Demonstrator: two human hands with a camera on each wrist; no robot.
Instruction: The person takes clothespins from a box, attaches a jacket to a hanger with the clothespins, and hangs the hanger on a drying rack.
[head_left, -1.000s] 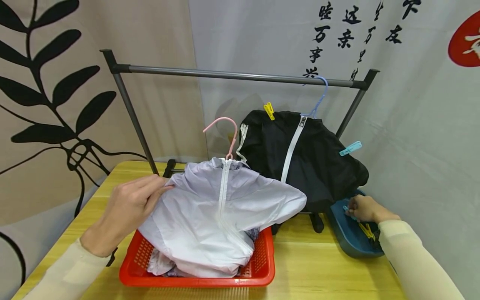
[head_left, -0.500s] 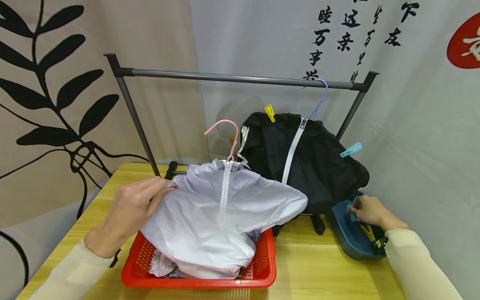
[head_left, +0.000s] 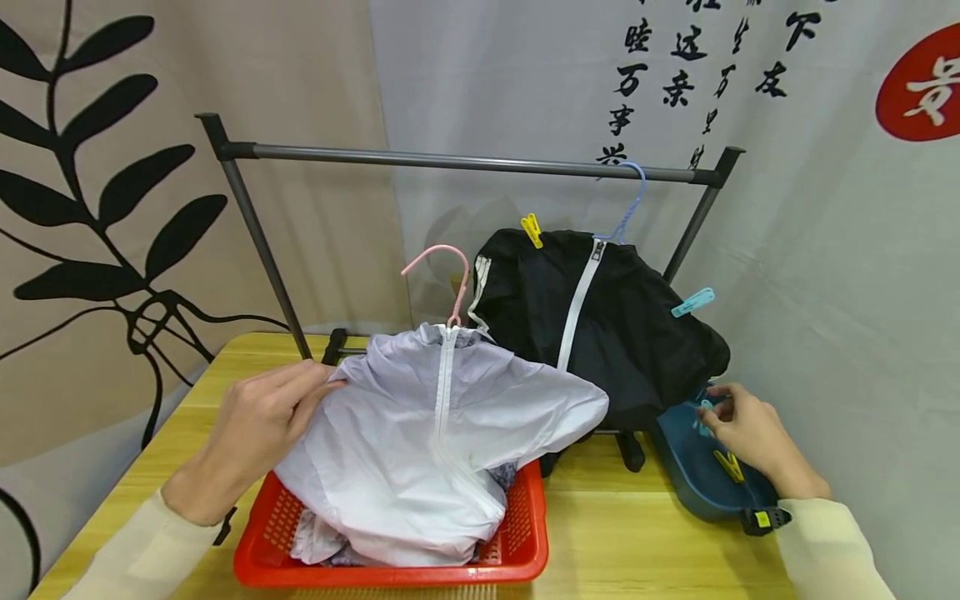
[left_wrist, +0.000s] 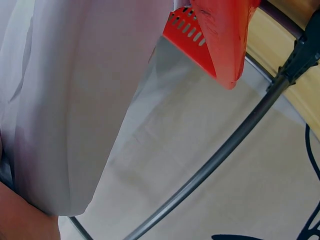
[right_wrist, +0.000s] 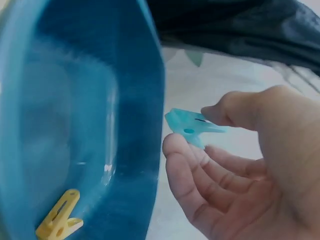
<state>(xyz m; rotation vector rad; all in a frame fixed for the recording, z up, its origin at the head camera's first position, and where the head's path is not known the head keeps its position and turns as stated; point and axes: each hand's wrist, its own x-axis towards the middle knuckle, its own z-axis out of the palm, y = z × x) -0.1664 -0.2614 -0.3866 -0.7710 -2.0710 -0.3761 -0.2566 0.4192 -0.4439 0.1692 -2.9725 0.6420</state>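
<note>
My left hand (head_left: 262, 421) pinches the shoulder of a pale lavender-and-white zip jacket (head_left: 390, 442), which is on a pink hanger (head_left: 459, 287). The jacket's lower part lies in a red basket (head_left: 390, 577); its sleeve fills the left of the left wrist view. Over at the right, my right hand (head_left: 761, 433) holds a light-blue clothespin (right_wrist: 187, 124) between thumb and fingers, above a blue bin (head_left: 686, 467). A yellow clothespin (right_wrist: 59, 216) lies in that bin.
A dark metal rack (head_left: 450, 160) stands on the wooden table (head_left: 615, 533). From its bar a blue hanger (head_left: 633, 204) carries a black jacket (head_left: 630, 325), with yellow (head_left: 532, 231) and light-blue clothespins (head_left: 693, 302) clipped on. More clothes lie in the red basket.
My right hand has drawn back slightly to the right, its fingers turned so the light-blue clothespin shows more. The left hand keeps its grip on the lavender-and-white jacket.
</note>
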